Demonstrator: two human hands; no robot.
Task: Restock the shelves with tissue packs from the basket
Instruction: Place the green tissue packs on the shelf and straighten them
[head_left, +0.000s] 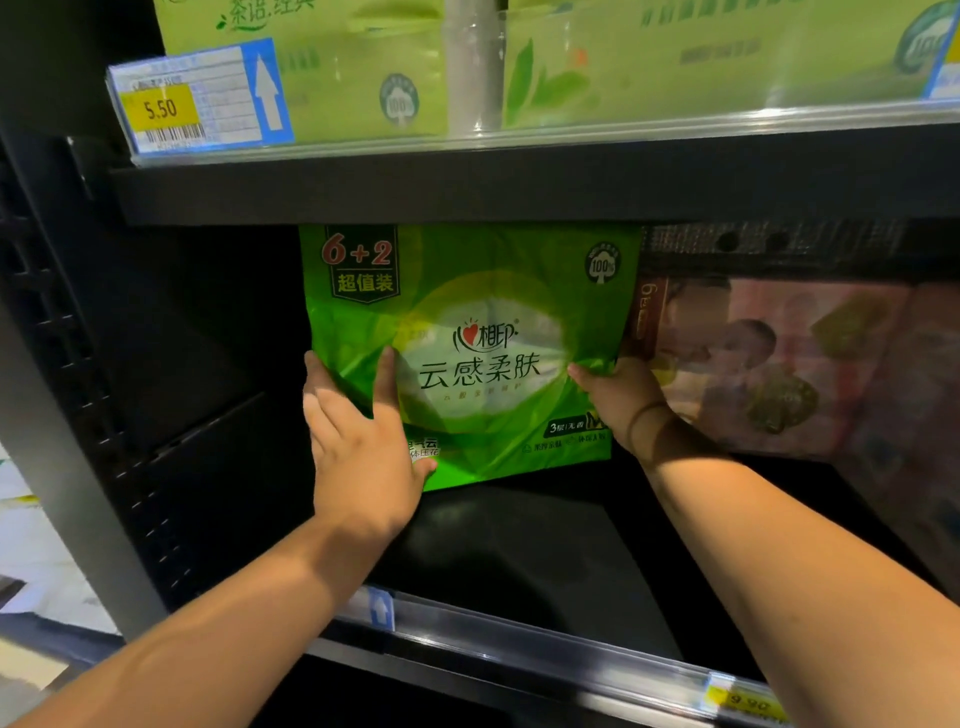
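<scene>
A person restocking a store aisle steadies a green tissue pack (483, 322) with both bare hands. It stands upright well back on the dark lower shelf (519, 545), about midway between the left upright and the right edge. Its top is tucked behind the front edge of the upper shelf (519, 187). Whether its bottom edge rests on the shelf floor cannot be told.

The left grip (358, 441) is spread flat on the pack's lower left corner, its fingers (387, 374) straight and pressed to the printed front, closed round nothing. The right grip (618, 400) holds the pack's right edge, with fingers curled into the crinkled film. A thin band circles that wrist.

Just beside the pack, toward the shelf's right edge, lies a pinkish pack (779, 364), blurred and partly in shadow. The stretch from the green pack to the left corner is dark.

On the upper shelf, pale green packs (337, 67) stand in a row along the front edge. A price label (197, 98) reading 5.50 is clipped near the left corner.

A clear price rail (519, 649) runs along the lower shelf's front edge, with a yellow tag (748, 701) toward its right end.
</scene>
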